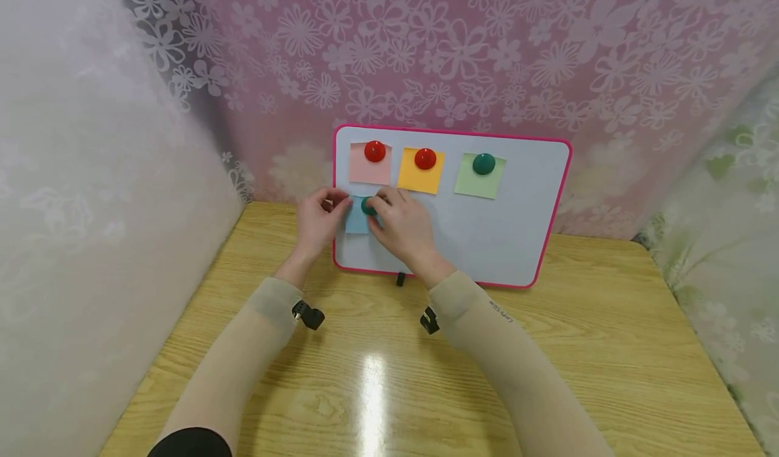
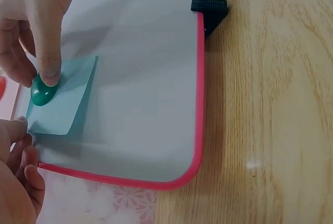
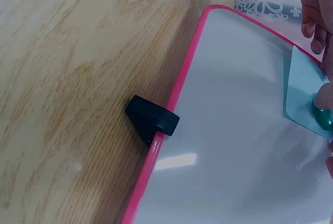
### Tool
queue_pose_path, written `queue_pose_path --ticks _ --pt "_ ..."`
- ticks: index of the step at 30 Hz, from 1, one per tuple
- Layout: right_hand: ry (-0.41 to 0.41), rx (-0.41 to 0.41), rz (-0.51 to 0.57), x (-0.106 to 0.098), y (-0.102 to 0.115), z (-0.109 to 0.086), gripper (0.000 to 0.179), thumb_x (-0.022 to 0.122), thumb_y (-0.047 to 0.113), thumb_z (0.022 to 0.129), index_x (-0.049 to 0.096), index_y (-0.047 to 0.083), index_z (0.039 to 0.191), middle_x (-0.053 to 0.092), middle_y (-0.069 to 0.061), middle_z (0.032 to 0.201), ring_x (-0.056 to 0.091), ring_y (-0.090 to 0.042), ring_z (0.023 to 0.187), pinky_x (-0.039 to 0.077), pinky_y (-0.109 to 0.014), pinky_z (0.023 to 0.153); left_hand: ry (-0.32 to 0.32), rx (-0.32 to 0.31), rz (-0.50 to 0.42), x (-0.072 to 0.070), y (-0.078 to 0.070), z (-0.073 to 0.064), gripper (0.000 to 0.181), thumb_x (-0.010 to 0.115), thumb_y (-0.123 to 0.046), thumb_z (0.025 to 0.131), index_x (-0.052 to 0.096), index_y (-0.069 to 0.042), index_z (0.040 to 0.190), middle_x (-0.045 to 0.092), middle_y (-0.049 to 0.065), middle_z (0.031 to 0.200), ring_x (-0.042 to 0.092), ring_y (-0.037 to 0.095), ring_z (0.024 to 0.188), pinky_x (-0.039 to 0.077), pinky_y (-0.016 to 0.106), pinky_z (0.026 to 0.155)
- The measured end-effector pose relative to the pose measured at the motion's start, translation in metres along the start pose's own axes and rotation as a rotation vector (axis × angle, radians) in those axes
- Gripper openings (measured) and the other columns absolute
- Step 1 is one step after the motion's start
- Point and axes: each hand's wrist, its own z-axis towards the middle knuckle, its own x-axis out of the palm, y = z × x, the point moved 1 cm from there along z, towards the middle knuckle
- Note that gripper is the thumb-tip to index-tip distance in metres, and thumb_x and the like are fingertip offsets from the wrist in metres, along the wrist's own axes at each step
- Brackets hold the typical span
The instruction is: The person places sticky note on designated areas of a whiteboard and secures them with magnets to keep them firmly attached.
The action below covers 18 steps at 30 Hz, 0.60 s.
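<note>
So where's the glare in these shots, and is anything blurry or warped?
Head view: a bright glare streak on the wooden table between the forearms, and wide-angle bending at the edges. Right wrist view: a pale reflection on the whiteboard. Left wrist view: the left hand is soft and close, and the right hand's finger casts a soft shadow.

A pink-framed whiteboard (image 3: 229, 146) lay over the wooden table (image 3: 73, 78), its rounded corner near the top of the view. A black clip foot (image 3: 152, 120) gripped the board's left edge. Near the board's right side a light blue note (image 3: 302, 91) lay flat, with a fingertip (image 3: 325, 98) pressing a green magnet (image 3: 322, 117) on it. Other fingers (image 3: 315, 10) hovered above the note's upper corner.
</note>
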Motion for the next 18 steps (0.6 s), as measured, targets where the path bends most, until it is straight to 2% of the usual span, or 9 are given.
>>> queue_pose_path --ticks 18 --pt "-0.008 0.003 -0.001 -0.0034 0.0013 -0.0009 0.019 0.081 0.023 0.096 0.079 0.011 0.111 0.069 -0.006 0.114 0.065 -0.025 0.1 0.059 -0.034 0.079 -0.004 0.018 -0.011 0.0 -0.0024 -0.0033 0.014 0.081 -0.014 0.098 0.08 -0.001 0.103 0.074 0.014 0.094 0.062 0.024 0.08 0.048 0.024 0.07"
